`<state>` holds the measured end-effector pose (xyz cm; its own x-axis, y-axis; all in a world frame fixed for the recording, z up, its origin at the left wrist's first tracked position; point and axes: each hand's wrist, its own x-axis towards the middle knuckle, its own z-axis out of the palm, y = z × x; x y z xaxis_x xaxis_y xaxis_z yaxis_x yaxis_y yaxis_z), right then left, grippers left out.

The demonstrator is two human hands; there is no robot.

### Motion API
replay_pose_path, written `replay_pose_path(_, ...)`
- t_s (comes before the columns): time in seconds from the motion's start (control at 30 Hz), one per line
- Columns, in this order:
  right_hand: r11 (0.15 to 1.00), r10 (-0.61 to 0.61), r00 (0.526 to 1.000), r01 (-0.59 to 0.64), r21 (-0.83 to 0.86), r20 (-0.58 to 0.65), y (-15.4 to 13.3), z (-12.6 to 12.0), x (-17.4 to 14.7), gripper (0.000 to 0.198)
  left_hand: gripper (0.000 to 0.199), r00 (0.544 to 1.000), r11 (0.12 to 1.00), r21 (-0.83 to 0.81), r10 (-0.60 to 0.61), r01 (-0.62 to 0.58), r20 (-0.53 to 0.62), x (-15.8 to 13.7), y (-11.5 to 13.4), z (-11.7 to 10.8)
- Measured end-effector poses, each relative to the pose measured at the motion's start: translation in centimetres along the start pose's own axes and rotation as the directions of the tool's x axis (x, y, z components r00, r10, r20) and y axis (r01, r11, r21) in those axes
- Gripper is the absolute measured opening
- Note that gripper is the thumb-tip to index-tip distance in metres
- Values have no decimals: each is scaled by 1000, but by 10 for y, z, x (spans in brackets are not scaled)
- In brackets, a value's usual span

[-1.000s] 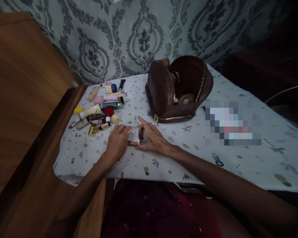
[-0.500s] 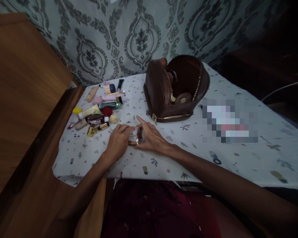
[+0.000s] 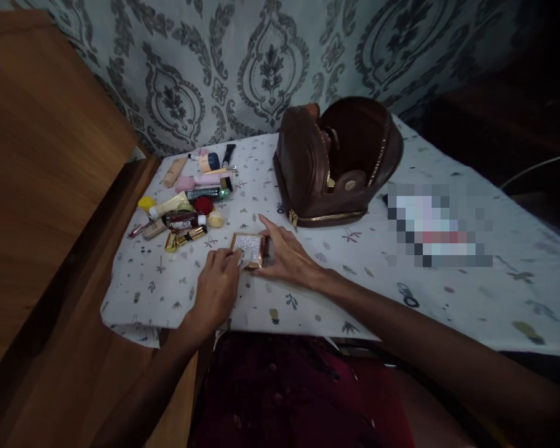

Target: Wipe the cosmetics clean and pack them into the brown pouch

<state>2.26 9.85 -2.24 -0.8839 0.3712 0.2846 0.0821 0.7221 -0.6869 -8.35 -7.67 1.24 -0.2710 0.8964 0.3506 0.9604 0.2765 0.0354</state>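
A square compact (image 3: 248, 244) with a silver glitter lid and gold rim lies on the cloth in front of me. My left hand (image 3: 218, 280) has its fingers curled, the tips at the compact's lower left edge and lid. From the other side my right hand (image 3: 290, 255) grips the compact's right edge between thumb and fingers. Behind my right hand stands a brown makeup bag (image 3: 303, 168), unzipped, with its lid raised; most of its inside is dark. Close to my left hand lie two small gold tubes (image 3: 191, 235).
Several cosmetics lie at the left: a dark red bottle (image 3: 182, 220), a cream tube (image 3: 168, 205), a pink brush (image 3: 208, 179) and a beige tube (image 3: 173, 172). A blurred-out object (image 3: 432, 224) lies at the right. A wooden panel (image 3: 51, 155) borders the table's left side.
My left hand has drawn back left and down, uncovering the compact's glitter lid. My right hand stays at its right edge. The view has shifted slightly.
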Motion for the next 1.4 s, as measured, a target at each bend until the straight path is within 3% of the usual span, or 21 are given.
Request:
replay_pose_path(0.17, 996, -89, 995, 88, -32, -37, 3, 1, 0, 112, 40, 979, 979, -20, 200, -201, -45, 2, 21, 5)
replay_pose_path(0.33, 995, -91, 995, 90, -38, -28, 3, 0, -1, 109, 38, 958, 951, -130, 266, -279, -109, 2, 8, 5)
replay_pose_path(0.6, 1000, -20, 1000, 20, -22, 18, 4, 1, 1, 112, 31, 989, 931, -338, 115, -141, -94, -9, -28, 8)
replay_pose_path(0.77, 1000, 5, 1000, -5, -5, -3, 3, -1, 0, 107, 29, 999, 864, -502, -32, 44, 33, 4, -37, 5)
replay_pose_path(0.9, 1000, -4, 1000, 4, -10, 2, 1, -3, 0, 103, 27, 996, 836, -545, -21, 64, 86, 17, -46, 0)
replay_pose_path(1.13, 999, -40, 999, 40, 3, 4, 0, -3, 2, 102, 22, 994, 912, -404, -37, 76, 102, 50, -50, 5)
replay_pose_path(1.4, 998, -17, 1000, 18, 59, -22, 4, -1, 1, 119, 32, 985, 988, -103, 130, -119, 110, 79, -17, 9)
